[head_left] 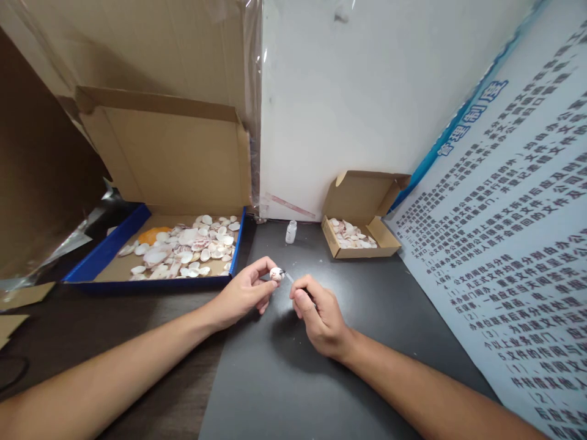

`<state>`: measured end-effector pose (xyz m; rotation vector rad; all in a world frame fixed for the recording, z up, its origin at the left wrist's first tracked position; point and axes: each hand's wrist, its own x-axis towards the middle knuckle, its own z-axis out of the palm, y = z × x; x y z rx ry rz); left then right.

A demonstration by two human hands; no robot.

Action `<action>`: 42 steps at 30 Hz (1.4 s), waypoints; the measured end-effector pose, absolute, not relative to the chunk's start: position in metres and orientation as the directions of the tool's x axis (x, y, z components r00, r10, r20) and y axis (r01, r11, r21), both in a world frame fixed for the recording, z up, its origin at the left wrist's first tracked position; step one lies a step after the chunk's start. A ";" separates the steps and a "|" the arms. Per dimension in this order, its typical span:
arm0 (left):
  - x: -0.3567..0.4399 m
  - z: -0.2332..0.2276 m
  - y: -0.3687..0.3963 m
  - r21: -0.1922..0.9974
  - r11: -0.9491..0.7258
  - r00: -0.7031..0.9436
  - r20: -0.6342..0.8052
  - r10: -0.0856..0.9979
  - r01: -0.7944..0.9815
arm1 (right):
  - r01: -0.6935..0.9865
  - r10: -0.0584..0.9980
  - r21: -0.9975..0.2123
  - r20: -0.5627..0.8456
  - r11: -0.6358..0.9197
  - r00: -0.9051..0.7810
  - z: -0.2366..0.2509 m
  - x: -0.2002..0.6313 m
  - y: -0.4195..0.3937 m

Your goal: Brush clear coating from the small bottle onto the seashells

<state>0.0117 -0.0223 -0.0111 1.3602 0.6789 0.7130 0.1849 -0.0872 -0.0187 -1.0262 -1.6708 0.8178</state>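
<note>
Over the dark table, my left hand (245, 290) pinches a small white seashell (276, 274) with reddish-brown markings between thumb and fingertips. My right hand (321, 315) is closed round a thin brush (288, 277) with a pale shaft and a dark tip. That tip meets the right edge of the shell, and my fingers cover the brush's other end. Beyond both hands, a small clear bottle (291, 232) with a white label stands upright.
At the left, an open blue-sided cardboard box (151, 280) holds many loose seashells (183, 244). A smaller open carton (367, 252) with shells sits at the back right. A white panel (339, 110) rises behind, and a printed poster (513, 244) leans along the right side.
</note>
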 end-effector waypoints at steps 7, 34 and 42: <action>0.011 -0.010 -0.023 0.996 0.064 0.624 -0.015 0.781 -0.056 | 0.261 0.895 -0.866 0.362 0.427 -0.261 -0.018 0.187 -0.088; 0.012 -0.011 -0.023 0.987 0.131 0.608 -0.046 0.793 -0.096 | 0.393 0.903 -0.816 0.413 0.425 -0.119 -0.013 0.186 -0.088; 0.012 -0.009 -0.024 0.983 0.150 0.602 -0.056 0.797 -0.108 | 0.324 0.859 -0.798 0.441 0.508 -0.260 -0.012 0.187 -0.091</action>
